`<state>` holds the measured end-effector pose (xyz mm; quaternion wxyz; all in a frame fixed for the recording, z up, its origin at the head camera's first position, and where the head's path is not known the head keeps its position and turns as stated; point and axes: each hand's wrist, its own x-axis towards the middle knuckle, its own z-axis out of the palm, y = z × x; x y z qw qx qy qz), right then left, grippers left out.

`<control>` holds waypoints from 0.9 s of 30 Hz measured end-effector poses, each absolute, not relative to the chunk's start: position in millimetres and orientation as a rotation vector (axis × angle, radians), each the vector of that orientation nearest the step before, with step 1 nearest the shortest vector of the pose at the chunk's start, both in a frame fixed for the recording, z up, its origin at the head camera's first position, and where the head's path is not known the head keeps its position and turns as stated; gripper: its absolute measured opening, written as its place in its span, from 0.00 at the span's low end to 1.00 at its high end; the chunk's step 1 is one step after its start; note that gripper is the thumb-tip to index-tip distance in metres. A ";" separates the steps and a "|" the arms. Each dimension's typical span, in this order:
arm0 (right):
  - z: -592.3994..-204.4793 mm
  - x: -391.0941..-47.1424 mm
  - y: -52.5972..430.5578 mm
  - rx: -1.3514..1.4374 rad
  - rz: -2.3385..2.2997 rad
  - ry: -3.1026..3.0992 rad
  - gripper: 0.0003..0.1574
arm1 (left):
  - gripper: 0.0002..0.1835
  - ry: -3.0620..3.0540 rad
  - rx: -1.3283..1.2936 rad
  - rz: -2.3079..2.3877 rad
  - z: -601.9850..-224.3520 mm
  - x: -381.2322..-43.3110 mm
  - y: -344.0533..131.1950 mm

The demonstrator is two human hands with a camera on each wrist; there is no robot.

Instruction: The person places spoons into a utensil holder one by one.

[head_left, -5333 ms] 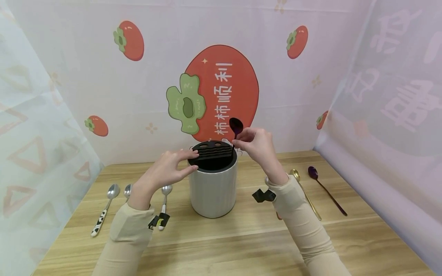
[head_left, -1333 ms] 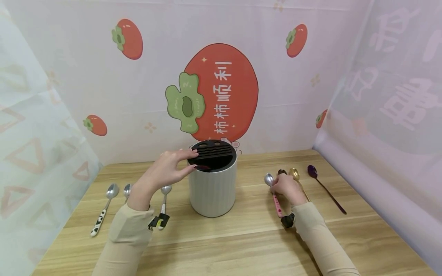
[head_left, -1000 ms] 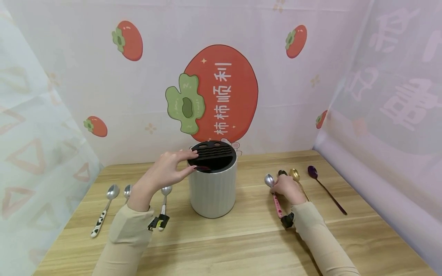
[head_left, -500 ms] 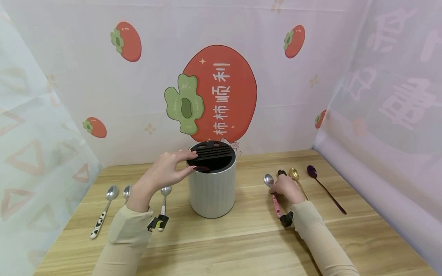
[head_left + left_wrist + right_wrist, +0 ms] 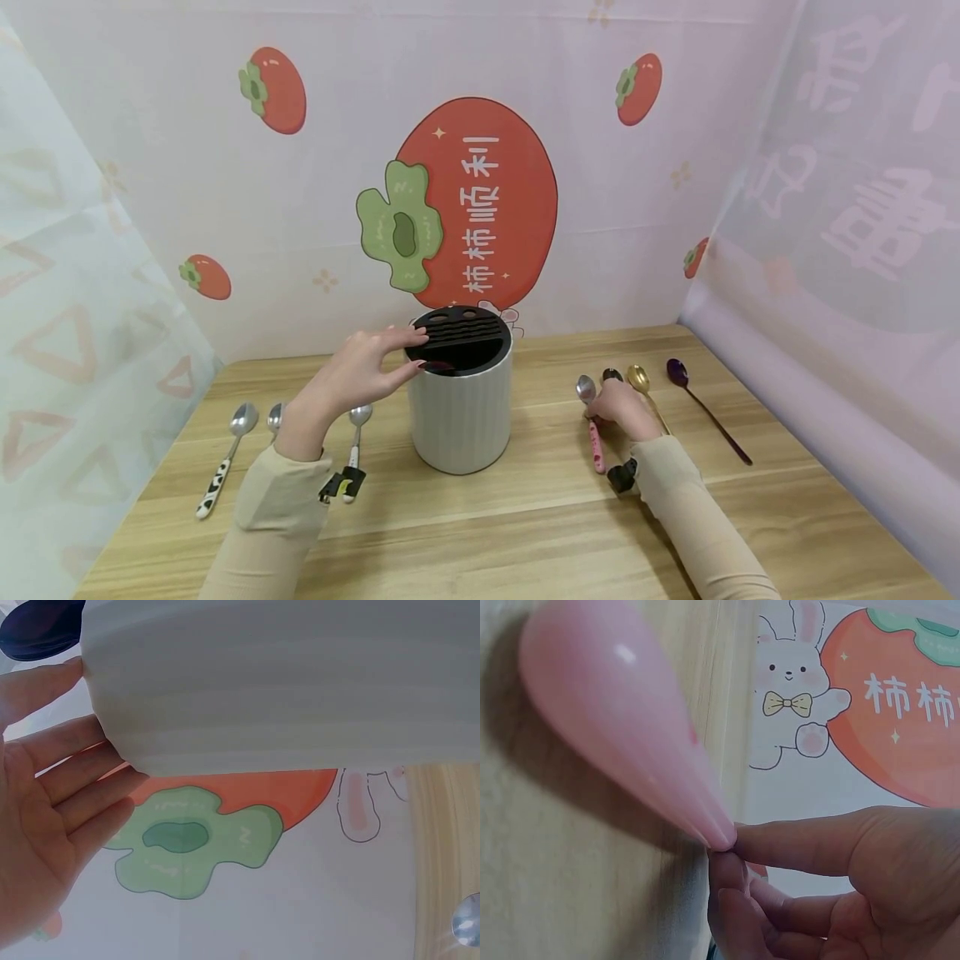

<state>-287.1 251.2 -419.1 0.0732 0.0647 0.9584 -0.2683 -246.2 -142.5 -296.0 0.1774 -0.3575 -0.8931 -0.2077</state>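
Observation:
In the head view, a white ribbed utensil holder (image 5: 460, 425) with a black slotted insert stands mid-table. My left hand (image 5: 352, 371) touches its left rim with extended fingers and thumb. A dark purple spoon bowl (image 5: 41, 630) shows by that thumb in the left wrist view; the rest of that spoon is hidden. Over on the right, my right hand (image 5: 626, 408) pinches a silver spoon with a pink handle (image 5: 596, 446) near its neck. The right wrist view shows thumb and fingertip meeting at the narrow end of the pink handle.
Beside my right hand lie a dark spoon (image 5: 612, 374), mostly covered, a gold spoon (image 5: 639, 379) and a purple spoon (image 5: 708, 411). Left of the holder are a cow-patterned spoon (image 5: 225, 460) and white-handled spoon (image 5: 356, 450), with another spoon (image 5: 276, 416) partly behind my arm.
My right hand has left the dark spoon at the holder and moved right and down to the pink-handled spoon. Most recently that handle's lower end has swung slightly left. My left hand stays put.

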 end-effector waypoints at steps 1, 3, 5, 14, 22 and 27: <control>-418.2 -286.3 250.4 0.199 -0.798 2.876 0.35 | 0.22 -2.525 -1.012 -0.587 -296.1 -246.3 -142.6; -416.8 -285.6 249.7 0.201 -0.777 2.879 0.42 | 0.22 -2.524 -1.013 -0.588 -295.9 -246.3 -142.7; -416.1 -285.6 249.5 0.194 -0.754 2.891 0.46 | 0.22 -2.524 -1.012 -0.589 -296.0 -246.2 -142.9; -417.1 -289.2 250.0 0.177 -0.814 2.929 0.23 | 0.22 -2.526 -1.009 -0.586 -295.8 -245.7 -142.9; -405.9 -283.5 246.3 0.132 -0.853 2.959 0.14 | 0.22 -2.523 -1.017 -0.579 -296.3 -245.7 -142.6; -401.4 -281.6 244.8 0.114 -0.941 2.929 0.13 | 0.21 -2.518 -1.019 -0.576 -297.3 -246.3 -142.6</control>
